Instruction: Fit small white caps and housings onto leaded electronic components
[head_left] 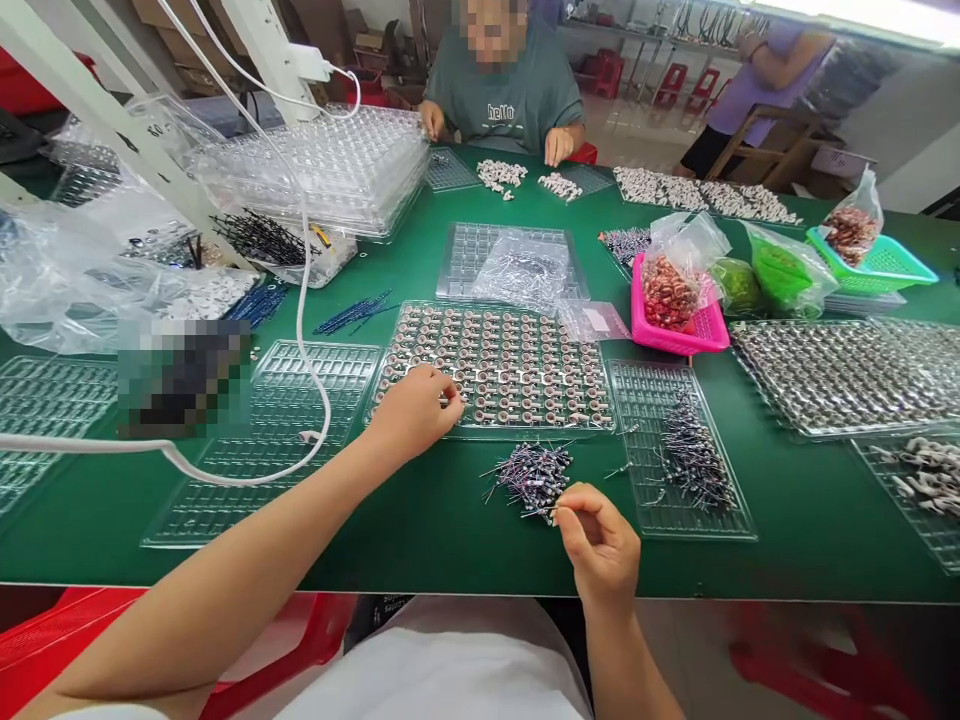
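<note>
A clear plastic tray filled with rows of small round copper-and-silver parts lies in the middle of the green table. My left hand is over its front left part, fingers curled together; what they hold, if anything, is hidden. In front of the tray lies a loose pile of small dark parts with thin wire leads. At the pile's near right edge, my right hand pinches a small wired part between thumb and forefinger. Right of the pile, more such parts lie in another clear tray.
A white cable loops over a clear tray at left. Stacked trays stand behind. A pink basket and a filled tray sit at right. Across the table, a co-worker handles small white parts.
</note>
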